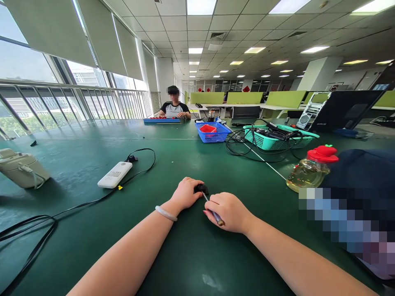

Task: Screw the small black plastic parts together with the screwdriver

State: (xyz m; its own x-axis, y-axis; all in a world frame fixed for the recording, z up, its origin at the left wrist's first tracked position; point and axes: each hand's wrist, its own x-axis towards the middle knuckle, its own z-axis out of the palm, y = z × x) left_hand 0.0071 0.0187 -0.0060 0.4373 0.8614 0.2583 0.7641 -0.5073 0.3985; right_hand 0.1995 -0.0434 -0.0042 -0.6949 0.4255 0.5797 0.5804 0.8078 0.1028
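My left hand [187, 193], wearing a pale bracelet [166, 213], is closed on a small black curved part [202, 188] on the green table. Its exact kind I cannot make out, as the fingers hide some of it. Closed around a screwdriver [218, 218], my right hand [228, 211] keeps the tool tilted, handle end toward me. The metal shaft points up and left, and its tip meets or nearly meets the black part.
A white power bank [115, 174] with a black cable [89, 202] lies left, near a beige case [23, 168]. Blue [214, 133] and green [268, 142] baskets stand farther back. At right are a red-lidded bottle [310, 172] and dark fabric [358, 176]. A person [174, 105] sits opposite.
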